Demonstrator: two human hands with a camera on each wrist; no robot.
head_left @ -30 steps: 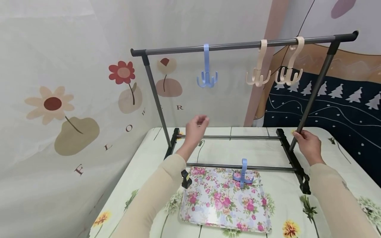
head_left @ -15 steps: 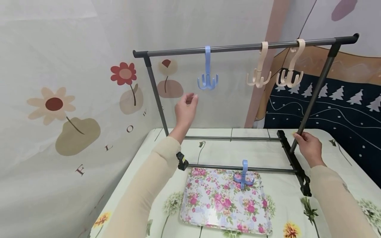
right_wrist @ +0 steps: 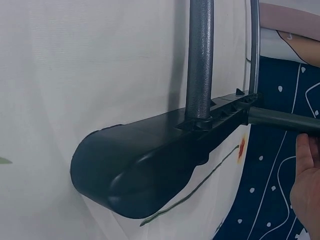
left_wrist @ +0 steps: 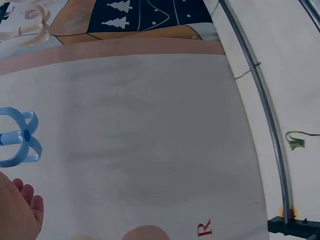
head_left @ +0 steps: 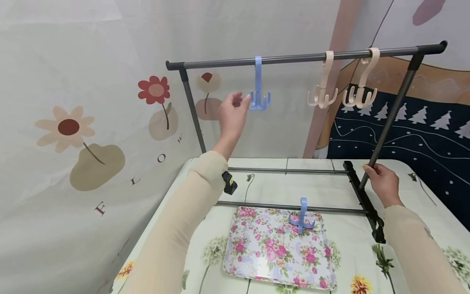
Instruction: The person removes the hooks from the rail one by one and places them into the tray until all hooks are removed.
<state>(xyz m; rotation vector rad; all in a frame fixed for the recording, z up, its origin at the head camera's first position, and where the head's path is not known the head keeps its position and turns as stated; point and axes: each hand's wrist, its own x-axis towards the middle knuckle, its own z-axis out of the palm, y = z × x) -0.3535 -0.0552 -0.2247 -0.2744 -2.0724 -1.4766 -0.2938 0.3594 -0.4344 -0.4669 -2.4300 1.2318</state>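
Observation:
My left hand [head_left: 233, 113] is raised just left of a blue four-prong hook [head_left: 259, 92] hanging from the top bar of a dark metal rack [head_left: 293, 59]. Its fingers are loosely bent and hold nothing. In the left wrist view a small gap shows between the fingers and the blue hook [left_wrist: 20, 137]. Low on the rack's right upright [head_left: 391, 118], my right hand [head_left: 383, 183] grips the pole with thumb and fingers. The right wrist view shows that hand [right_wrist: 307, 185] at the pole, partly cut off by the frame edge.
Two cream hooks [head_left: 322, 87] hang further right on the bar. On the table [head_left: 205, 253], a floral tray [head_left: 271, 253] lies in front of the rack, with another blue hook [head_left: 302, 218] on its back right part. A printed fabric wall [head_left: 110, 61] stands behind.
My left hand has risen from low behind the tray, then moved slightly right, up beside the hanging blue hook. The right hand keeps its grip on the upright.

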